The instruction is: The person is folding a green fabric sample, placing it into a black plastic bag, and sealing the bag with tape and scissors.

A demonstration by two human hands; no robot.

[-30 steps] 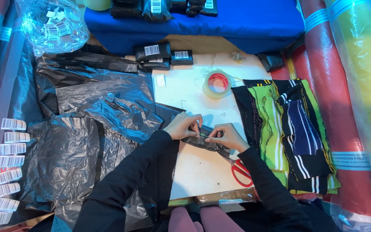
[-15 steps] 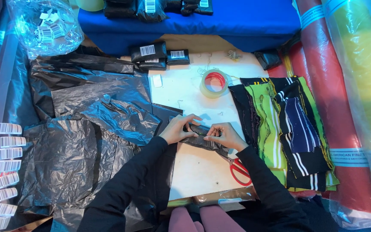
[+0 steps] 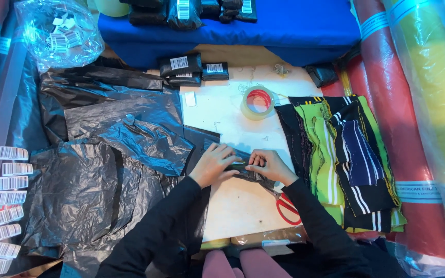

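Both forearms angle inward over the near middle of the pale work board (image 3: 243,206). The left hand (image 3: 213,164) and right hand (image 3: 270,166), palms down, fingers curled, clamp a small crumpled black plastic packet (image 3: 243,166) between them.

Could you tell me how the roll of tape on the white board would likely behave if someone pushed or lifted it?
The roll of tape lies flat on its side, so a push would probably slide it on the white board rather than roll it. It looks stiff and ring-shaped, likely easy to lift by the rim. Set on edge, it could well roll.
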